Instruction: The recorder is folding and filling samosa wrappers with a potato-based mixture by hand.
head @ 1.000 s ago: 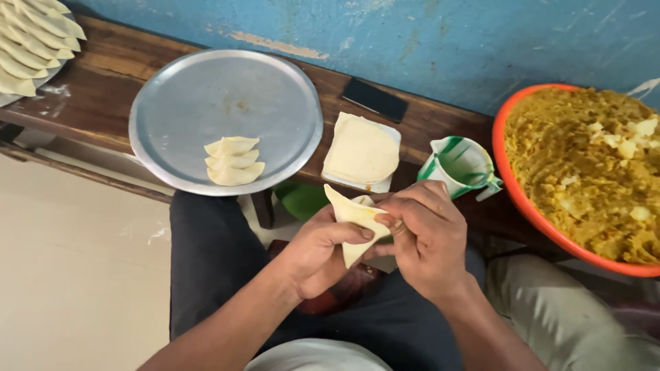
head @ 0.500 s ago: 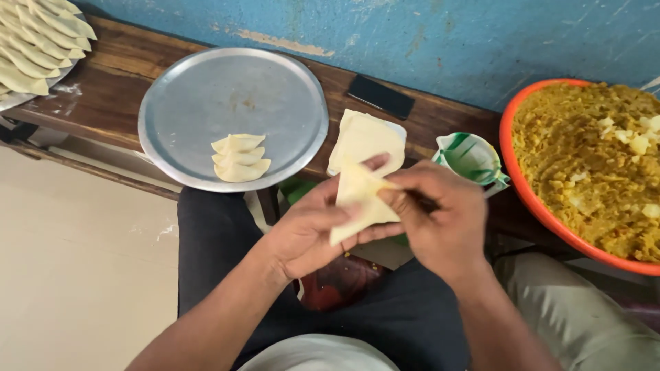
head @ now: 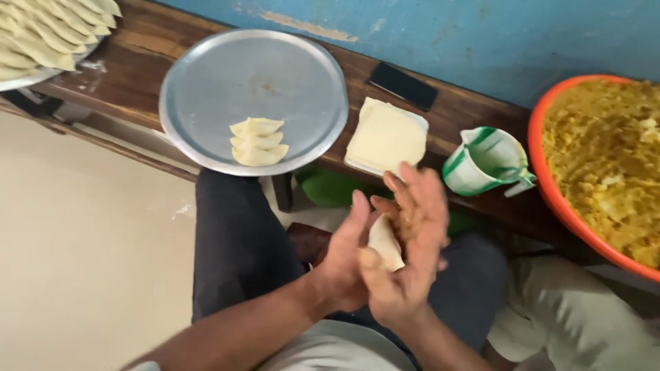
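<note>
My left hand (head: 344,257) and my right hand (head: 416,227) are pressed together over my lap, palms facing, with a pale folded pastry piece (head: 386,249) squeezed between them. Only part of the pastry shows between the palms. Ahead on the wooden bench (head: 130,48) sits a round metal tray (head: 206,62) holding three folded pastries (head: 258,141). A stack of square pastry sheets (head: 386,135) lies to the tray's right.
A green-and-white jug (head: 485,161) stands right of the sheets. An orange basin (head: 544,175) of yellow filling (head: 608,158) is at the far right. A black phone (head: 403,86) lies by the blue wall. Another tray with several pastries (head: 48,31) is at top left.
My hands have dropped toward my lap and turned palm to palm, closing over the pastry that was held up and folded by my fingers before. The view shifted left.
</note>
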